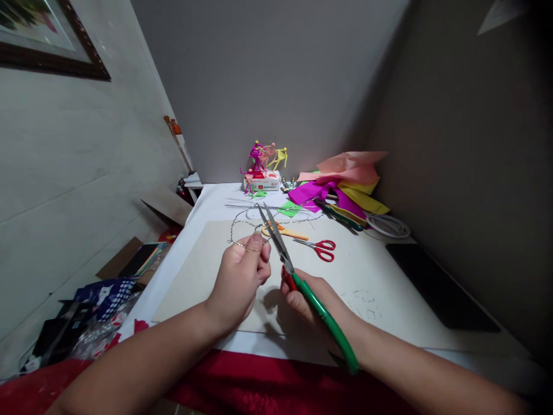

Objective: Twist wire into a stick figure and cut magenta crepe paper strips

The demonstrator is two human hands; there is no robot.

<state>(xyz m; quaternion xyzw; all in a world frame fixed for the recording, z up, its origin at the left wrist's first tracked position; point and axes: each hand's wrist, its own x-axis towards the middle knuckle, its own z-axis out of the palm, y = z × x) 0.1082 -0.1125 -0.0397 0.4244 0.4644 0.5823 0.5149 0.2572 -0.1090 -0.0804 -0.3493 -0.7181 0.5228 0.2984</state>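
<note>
Pinched between the thumb and fingers of my left hand (239,279) is a thin twisted wire (232,229), bent into loops that rise above the hand. My right hand (317,297) grips large scissors (323,314) with green handles and a red part near the pivot. Their blades point up and away, slightly parted, with the tips close to the wire; whether they touch it I cannot tell. Behind the blades lie orange-handled scissors (294,233) and small red-handled scissors (325,250), both flat on a beige board (199,276).
Several colourful wire figures (268,154) stand on and by a small white box (266,181) at the back. Crumpled coloured paper (345,170), pliers (341,216) and a white coiled cord (389,225) lie back right. A black flat pad (436,282) is at the right.
</note>
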